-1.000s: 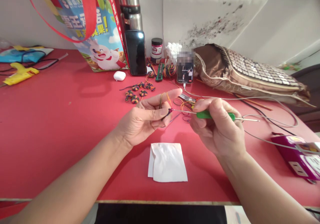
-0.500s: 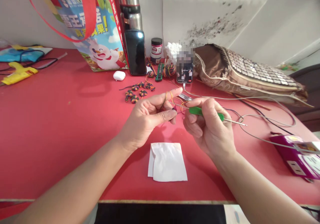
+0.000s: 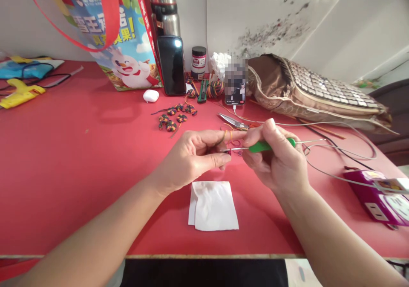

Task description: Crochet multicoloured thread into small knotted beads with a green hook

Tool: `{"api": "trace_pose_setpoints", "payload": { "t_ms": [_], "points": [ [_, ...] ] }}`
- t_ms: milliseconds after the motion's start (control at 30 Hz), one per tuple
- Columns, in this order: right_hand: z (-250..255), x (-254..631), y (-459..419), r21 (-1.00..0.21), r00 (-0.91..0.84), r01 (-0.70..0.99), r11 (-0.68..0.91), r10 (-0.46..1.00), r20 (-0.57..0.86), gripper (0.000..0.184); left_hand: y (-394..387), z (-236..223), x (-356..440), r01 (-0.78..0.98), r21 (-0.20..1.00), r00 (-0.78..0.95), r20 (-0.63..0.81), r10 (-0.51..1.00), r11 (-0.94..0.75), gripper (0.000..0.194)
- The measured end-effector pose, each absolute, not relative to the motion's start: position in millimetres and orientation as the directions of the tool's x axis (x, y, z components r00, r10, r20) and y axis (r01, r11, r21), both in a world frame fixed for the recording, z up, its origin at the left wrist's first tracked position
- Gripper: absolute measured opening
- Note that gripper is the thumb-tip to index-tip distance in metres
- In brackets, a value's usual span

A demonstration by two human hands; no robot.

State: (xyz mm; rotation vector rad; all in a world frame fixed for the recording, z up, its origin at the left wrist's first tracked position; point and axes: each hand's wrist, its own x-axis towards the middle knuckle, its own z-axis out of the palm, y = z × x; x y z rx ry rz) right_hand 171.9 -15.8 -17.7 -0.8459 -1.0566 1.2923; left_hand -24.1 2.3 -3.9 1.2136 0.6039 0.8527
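My left hand (image 3: 188, 163) pinches a small dark-red crochet piece (image 3: 228, 152) between thumb and fingers; most of it is hidden. Orange and dark yarn (image 3: 230, 136) loops over its outstretched index finger. In my right hand (image 3: 283, 161) is a crochet hook with a green handle (image 3: 259, 146). The hook's thin metal shaft points left, and its tip meets the piece at the left thumb. Its other metal end sticks out to the right. Just beyond the fingers lie scissors (image 3: 232, 121) and loose yarn strands. Several multicoloured crocheted flowers (image 3: 171, 126) rest on the table to the left.
A folded white tissue (image 3: 215, 206) lies in front of me on the red table (image 3: 79, 172). Behind stand a gift bag (image 3: 128, 35), a dark phone (image 3: 171, 65), a lit phone (image 3: 235, 93) and yarn balls (image 3: 215, 89). Cables run right towards a purple power strip (image 3: 370, 193).
My index finger has lowered and the right hand has shifted slightly right and down. The hook tip has gone from near the finger's yarn to the piece. More of the scissors shows.
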Motion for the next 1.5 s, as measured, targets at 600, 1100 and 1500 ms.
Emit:
{"api": "trace_pose_setpoints", "payload": {
  "t_ms": [600,1100,1500],
  "points": [
    [-10.8,175.8,-27.7,-0.925,0.124,0.07,0.372,0.917,0.378,0.045,0.4,-5.4,-24.5,-0.086,0.993,0.438,0.105,0.893,-0.075,0.038],
    [-23.1,168.3,-23.5,-0.678,-0.114,0.218,0.702,0.708,0.697,0.019,5.0,-9.9,-19.1,-0.356,0.923,0.408,0.015,0.913,0.144,0.022],
    [-30.0,157.9,-29.0,-0.209,-0.3,0.598,0.774,0.458,0.837,0.037,-6.9,-4.2,-11.4,-0.443,0.889,0.253,-0.005,0.968,0.12,0.047]
  ]
}}
